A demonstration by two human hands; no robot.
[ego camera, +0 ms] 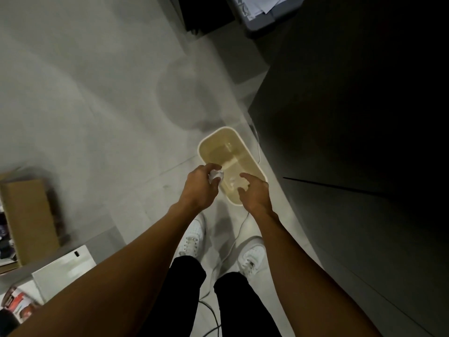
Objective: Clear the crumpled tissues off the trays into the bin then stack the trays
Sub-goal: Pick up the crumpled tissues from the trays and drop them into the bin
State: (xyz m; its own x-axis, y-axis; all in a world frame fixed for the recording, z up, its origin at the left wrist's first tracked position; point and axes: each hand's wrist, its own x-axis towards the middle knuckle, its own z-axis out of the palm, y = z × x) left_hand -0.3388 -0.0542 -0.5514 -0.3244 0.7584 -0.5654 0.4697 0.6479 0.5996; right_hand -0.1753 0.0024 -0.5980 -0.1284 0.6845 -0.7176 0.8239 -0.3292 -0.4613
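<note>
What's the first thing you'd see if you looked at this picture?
Two bare arms reach down the middle toward a cream bin standing on the pale floor beside a dark cabinet. The left hand pinches a crumpled tissue at the bin's rim, while the right hand hangs open over it. Below them, white sneakers stand on the floor.

Pale grey tiled floor (85, 105), dimly lit — a dark cabinet (364, 117) on the right, cardboard box (29, 220) at left.
</note>
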